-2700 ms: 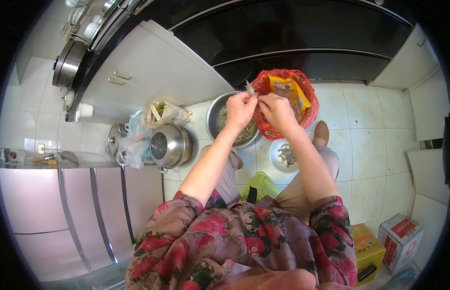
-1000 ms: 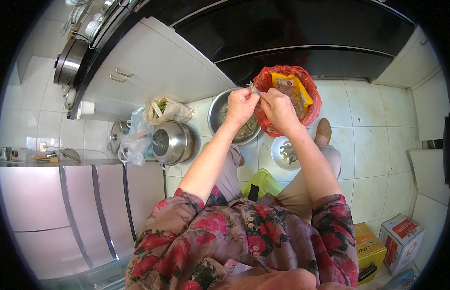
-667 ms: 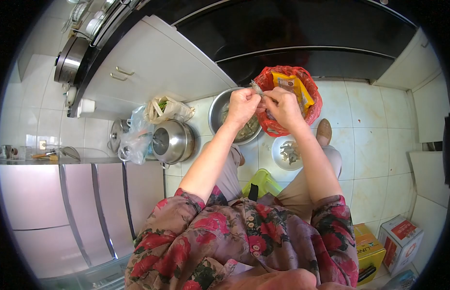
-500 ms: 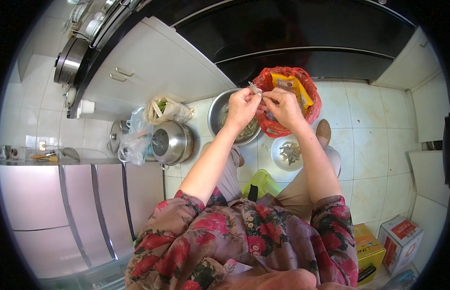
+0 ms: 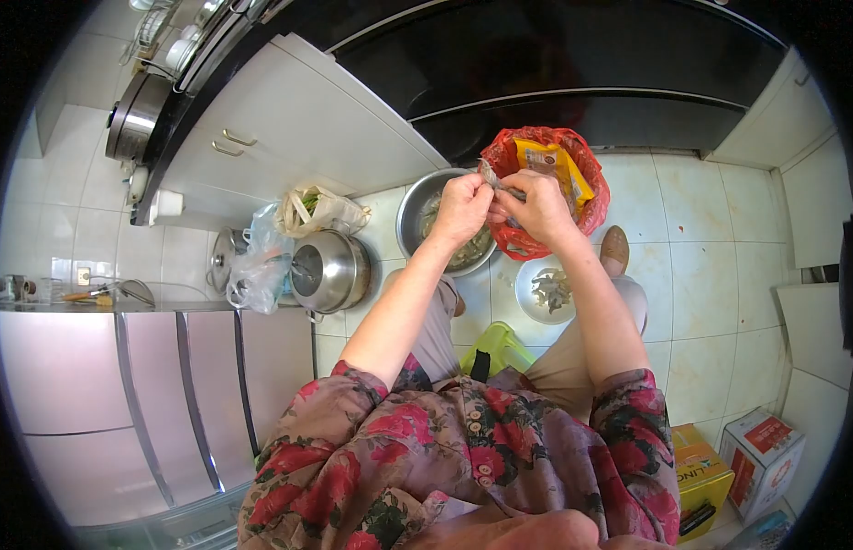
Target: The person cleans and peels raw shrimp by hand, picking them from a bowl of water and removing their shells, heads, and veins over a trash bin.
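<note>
A small grey shrimp (image 5: 488, 172) is pinched between the fingertips of both hands. My left hand (image 5: 462, 210) is closed on it over the right rim of a steel basin (image 5: 409, 218), which holds more greyish shrimp in liquid. My right hand (image 5: 542, 213) is closed at the shrimp's other side, over the red plastic bag (image 5: 593, 174). That bag stands open with a yellow packet (image 5: 547, 160) inside it. Below my right forearm, a white bowl (image 5: 529, 307) on the floor contains several grey shrimp (image 5: 551, 291). Fingers partly hide the held shrimp.
A steel pot (image 5: 339, 272) sits left of the basin, beside a clear plastic bag (image 5: 258, 266) and a pale bag (image 5: 330, 213) with greens. A green plastic stool (image 5: 502, 346) shows between the legs. Boxes (image 5: 701, 477) stand at lower right, cabinets (image 5: 298, 119) at upper left.
My fingers have shifted slightly around the shrimp, and its visible part is turned more upright. Both hands stay close together in nearly the same place.
</note>
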`<move>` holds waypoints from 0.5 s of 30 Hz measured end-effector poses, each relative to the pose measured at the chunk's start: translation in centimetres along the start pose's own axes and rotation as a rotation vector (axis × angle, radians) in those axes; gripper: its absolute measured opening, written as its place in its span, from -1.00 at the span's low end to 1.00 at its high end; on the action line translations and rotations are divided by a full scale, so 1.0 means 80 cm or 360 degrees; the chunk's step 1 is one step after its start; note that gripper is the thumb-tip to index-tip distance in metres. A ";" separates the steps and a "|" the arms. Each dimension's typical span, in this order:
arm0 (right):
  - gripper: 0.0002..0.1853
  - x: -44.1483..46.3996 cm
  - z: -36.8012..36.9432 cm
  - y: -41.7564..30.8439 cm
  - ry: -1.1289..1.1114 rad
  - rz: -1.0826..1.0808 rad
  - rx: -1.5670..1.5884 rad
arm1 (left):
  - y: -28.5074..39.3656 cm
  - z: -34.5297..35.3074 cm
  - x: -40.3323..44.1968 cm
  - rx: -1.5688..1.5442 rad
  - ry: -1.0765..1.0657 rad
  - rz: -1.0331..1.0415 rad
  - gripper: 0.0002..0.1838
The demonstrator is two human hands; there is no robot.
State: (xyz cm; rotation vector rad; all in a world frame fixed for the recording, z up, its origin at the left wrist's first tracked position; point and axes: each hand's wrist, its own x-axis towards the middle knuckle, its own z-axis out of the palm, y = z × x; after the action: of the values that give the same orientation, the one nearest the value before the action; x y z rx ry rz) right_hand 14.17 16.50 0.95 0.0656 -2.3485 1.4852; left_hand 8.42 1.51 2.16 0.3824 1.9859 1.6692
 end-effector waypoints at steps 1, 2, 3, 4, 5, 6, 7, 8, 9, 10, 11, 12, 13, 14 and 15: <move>-0.79 -0.001 0.001 -0.001 -0.0023 0.0004 -0.0105 | -0.001 0.000 0.000 0.0001 0.0000 0.0000 -0.78; -0.79 -0.002 0.001 -0.002 -0.0022 0.0002 -0.0103 | -0.002 0.000 0.000 0.0003 0.0004 -0.0016 -0.78; -0.80 -0.003 0.001 -0.003 0.0005 -0.0012 -0.0075 | 0.000 0.000 -0.001 0.0005 0.0009 -0.0031 -0.79; -0.80 -0.004 0.001 -0.004 0.0031 -0.0026 -0.0047 | 0.002 -0.001 -0.002 0.0008 0.0011 -0.0030 -0.79; -0.80 -0.003 0.005 0.002 0.0032 -0.0027 -0.0045 | 0.003 -0.001 -0.003 -0.0016 0.0017 -0.0028 -0.79; -0.80 0.000 0.009 0.007 0.0090 -0.0040 0.0136 | 0.009 0.000 -0.005 -0.0040 0.0022 -0.0025 -0.79; -0.80 0.002 0.010 0.012 0.0149 -0.0055 0.0316 | 0.014 0.001 -0.007 -0.0039 0.0020 -0.0018 -0.79; -0.80 0.002 0.010 0.017 0.0154 -0.0062 0.0312 | 0.021 0.003 -0.008 -0.0105 0.0030 -0.0036 -0.79; -0.79 0.002 0.004 0.012 0.0054 0.0162 0.0641 | 0.024 0.003 -0.010 -0.0172 0.0040 -0.0054 -0.79; -0.78 0.003 0.000 0.007 -0.0050 0.0388 0.0969 | 0.025 0.003 -0.012 -0.0171 0.0037 -0.0048 -0.79; -0.78 0.003 -0.003 0.006 -0.0046 0.0382 0.0967 | 0.026 0.002 -0.014 -0.0274 0.0038 -0.0029 -0.79; -0.79 0.004 -0.005 0.006 -0.0101 0.0479 0.1031 | 0.030 0.002 -0.016 -0.0375 0.0039 -0.0011 -0.77; -0.79 0.003 -0.006 0.006 -0.0159 0.0581 0.1097 | 0.033 0.001 -0.019 -0.0373 0.0039 -0.0009 -0.77; -0.79 0.002 -0.006 0.008 -0.0159 0.0580 0.1098 | 0.036 0.000 -0.022 -0.0374 0.0049 0.0018 -0.76; -0.80 0.002 -0.004 0.009 -0.0171 0.0559 0.1099 | 0.039 0.000 -0.024 -0.0376 0.0057 0.0046 -0.74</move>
State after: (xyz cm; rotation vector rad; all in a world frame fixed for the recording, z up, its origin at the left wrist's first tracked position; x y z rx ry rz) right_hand 13.99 17.14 0.50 -0.1010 -1.8702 2.4590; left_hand 9.69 1.15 5.57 0.2976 1.7888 1.9153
